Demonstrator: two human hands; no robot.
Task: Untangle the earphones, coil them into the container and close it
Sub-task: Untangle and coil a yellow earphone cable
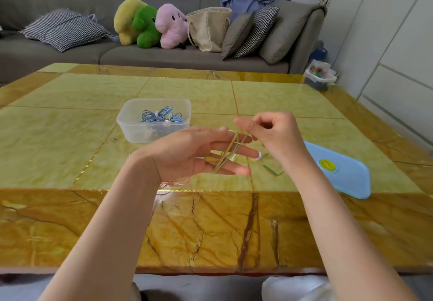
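The glossy table [70, 118] spreads under my arms, yellow-green marbled panels framed by an amber, veined border. On it, beyond my left hand, sits the container [131, 122], a clear, soft-cornered plastic tub standing open, with a loose coil of blue earphones [161, 116] inside. To the right of the container, past my right wrist, its pale blue lid [346, 174] lies flat, a rounded rectangle with a yellow round sticker. My left hand [192, 153] is just in front of the container, palm turned inward, fingers spread and straight, with thin yellow-green earphone cord [228, 152] wound across them in several strands. My right hand [274, 132] is loosely curled beside it, thumb and forefinger pinching that cord where it runs up from my left fingers. A greener stretch trails onto the table below my right wrist.
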